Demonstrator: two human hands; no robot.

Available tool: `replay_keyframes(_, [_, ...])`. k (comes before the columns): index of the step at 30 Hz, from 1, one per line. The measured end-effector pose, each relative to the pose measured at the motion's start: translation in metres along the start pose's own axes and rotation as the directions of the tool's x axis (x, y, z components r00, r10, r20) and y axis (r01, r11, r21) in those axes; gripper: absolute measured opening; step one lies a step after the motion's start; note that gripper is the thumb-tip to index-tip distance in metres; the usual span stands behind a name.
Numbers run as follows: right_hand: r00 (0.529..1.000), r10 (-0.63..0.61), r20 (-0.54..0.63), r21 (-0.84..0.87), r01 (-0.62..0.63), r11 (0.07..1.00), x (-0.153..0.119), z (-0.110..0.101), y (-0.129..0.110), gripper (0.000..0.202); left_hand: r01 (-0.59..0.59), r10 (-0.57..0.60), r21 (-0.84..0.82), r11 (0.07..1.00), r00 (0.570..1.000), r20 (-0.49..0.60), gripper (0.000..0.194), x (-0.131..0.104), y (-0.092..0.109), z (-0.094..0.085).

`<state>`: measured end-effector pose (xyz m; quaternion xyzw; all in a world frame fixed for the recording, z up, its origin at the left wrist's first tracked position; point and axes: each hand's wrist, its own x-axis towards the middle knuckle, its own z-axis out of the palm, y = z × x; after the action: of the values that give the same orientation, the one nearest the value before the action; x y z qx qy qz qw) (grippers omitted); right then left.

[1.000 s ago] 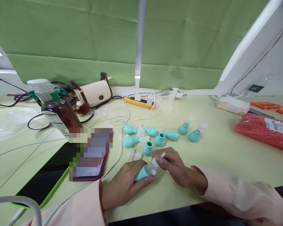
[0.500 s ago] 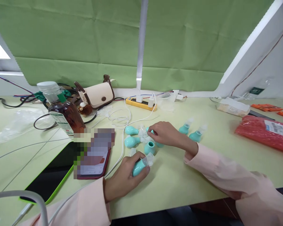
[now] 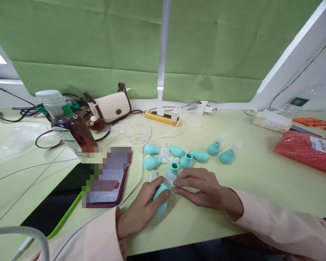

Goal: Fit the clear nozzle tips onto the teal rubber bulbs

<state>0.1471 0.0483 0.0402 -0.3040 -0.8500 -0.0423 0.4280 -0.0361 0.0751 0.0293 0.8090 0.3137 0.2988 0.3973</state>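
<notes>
My left hand is wrapped round a teal bulb that has a clear part at its upper end. At that end, the fingertips of my right hand are pressed together; what they hold, if anything, is too small to make out. Behind my hands lie several teal bulbs and some small clear pieces. An open-necked teal bulb stands among them. Two teal bulbs with clear tips stand to the right of the group.
Two phones and a brown bottle are at the left. Further back are a cream bag and a yellow power strip with white cables. A red package and a white box lie at the right.
My right hand has come back from the group of bulbs to the clear end of the held bulb. The bulb in my left hand is now more upright.
</notes>
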Motion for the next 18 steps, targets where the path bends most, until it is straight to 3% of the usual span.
replay_keyframes(5, [0.978, 0.185, -0.093, 0.229, -0.16, 0.96, 0.0014, 0.0018, 0.0005, 0.006, -0.011, 0.011, -0.001, 1.0, 0.995, 0.097, 0.025, -0.0025, -0.003, -0.0006])
replay_keyframes(11, [0.947, 0.317, -0.056, 0.412, -0.267, 0.871, 0.0007, 0.0045, -0.0031, 0.01, 0.047, -0.042, -0.028, 0.999, 0.988, 0.147, 0.024, -0.0032, -0.0026, 0.0002])
replay_keyframes(14, [0.955, 0.271, -0.122, 0.336, -0.217, 0.916, -0.0001, 0.0048, -0.0046, 0.013, 0.087, -0.072, -0.09, 0.992, 0.985, 0.156, 0.024, -0.0031, -0.0019, 0.0014])
replay_keyframes(18, [0.987, 0.105, -0.125, 0.113, -0.091, 0.989, -0.0035, 0.0048, -0.0031, 0.013, 0.118, -0.091, -0.165, 0.979, 0.982, 0.166, 0.023, -0.003, -0.0027, 0.0027])
